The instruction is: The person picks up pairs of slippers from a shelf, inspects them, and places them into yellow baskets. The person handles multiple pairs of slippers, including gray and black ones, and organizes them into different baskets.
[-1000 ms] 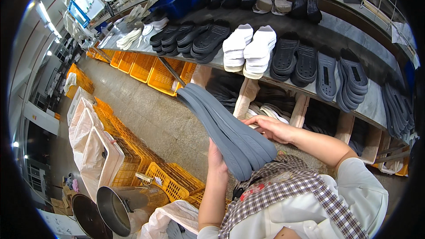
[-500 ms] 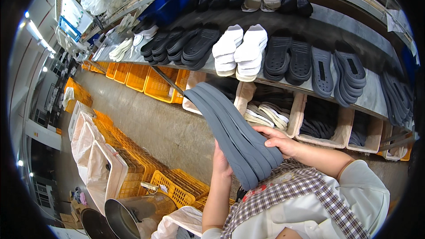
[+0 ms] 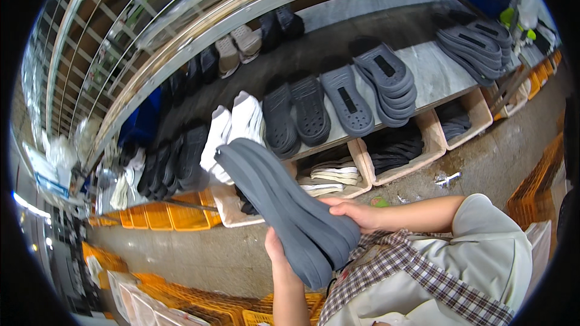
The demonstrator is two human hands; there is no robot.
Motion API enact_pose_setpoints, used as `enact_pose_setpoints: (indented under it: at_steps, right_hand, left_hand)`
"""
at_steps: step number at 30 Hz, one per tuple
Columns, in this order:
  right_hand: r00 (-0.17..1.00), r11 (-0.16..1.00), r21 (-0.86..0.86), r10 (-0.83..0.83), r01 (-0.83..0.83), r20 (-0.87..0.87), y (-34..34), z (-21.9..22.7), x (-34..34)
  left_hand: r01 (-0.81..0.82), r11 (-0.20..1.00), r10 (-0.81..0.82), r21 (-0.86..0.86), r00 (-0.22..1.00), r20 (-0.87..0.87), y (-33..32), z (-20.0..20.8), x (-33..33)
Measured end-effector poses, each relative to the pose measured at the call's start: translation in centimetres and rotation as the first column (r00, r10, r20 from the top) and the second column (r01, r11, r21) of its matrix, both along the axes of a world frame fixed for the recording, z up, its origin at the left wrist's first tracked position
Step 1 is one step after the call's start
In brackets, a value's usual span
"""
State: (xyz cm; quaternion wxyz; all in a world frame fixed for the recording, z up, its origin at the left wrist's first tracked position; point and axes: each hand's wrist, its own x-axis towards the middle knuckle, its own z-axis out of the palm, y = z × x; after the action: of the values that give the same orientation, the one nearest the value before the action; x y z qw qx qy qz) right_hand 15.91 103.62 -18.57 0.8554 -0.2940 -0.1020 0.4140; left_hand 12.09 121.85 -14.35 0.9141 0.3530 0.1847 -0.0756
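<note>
Both hands hold a stack of grey shoe soles in front of the person's chest. The left hand is closed around its lower end from beneath, and the right hand clasps its side, fingers curled on the top sole. Beyond, a shelf carries more grey soles and white soles. Beneath it, open wooden boxes: one holds cream insoles, another dark soles. Orange plastic crates stand on the floor.
</note>
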Motion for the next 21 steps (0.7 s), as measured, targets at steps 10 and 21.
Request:
enact_pose_setpoints:
  at_steps: [10,21]
  right_hand:
    - [0.162,0.160,-0.073,-0.662,0.984,0.732,-18.0,2.1,5.8]
    - [0.586,0.398,-0.446,-0.672,0.802,0.454,-25.8,-2.0,13.9]
  left_hand:
    - [0.434,0.855,-0.409,0.283,0.901,-0.148,-10.7,3.1,24.6]
    - [0.595,0.721,-0.487,0.356,0.800,-0.350,-17.2,-0.9,32.6]
